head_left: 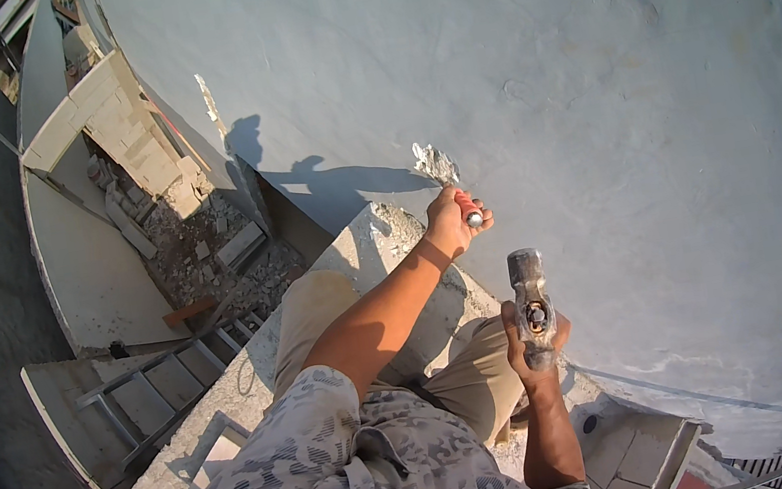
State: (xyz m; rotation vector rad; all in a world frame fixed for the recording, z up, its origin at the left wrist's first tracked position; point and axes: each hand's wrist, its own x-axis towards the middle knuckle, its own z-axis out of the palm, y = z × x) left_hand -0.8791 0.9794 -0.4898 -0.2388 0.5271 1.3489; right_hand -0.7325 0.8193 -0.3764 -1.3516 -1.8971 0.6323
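My left hand is closed around the red grip of a chisel, whose round metal butt faces me. The chisel's tip is lost against a rough, chipped patch in the grey plastered wall. Lower and to the right, my right hand grips a hammer by its handle, which mostly hides behind the worn metal head. The hammer is held upright, apart from both the chisel and the wall.
Beneath my legs runs a rough concrete ledge. Far below on the left lie rubble and broken blocks among partition walls. A metal ladder leans by the ledge. Blockwork shows at the lower right.
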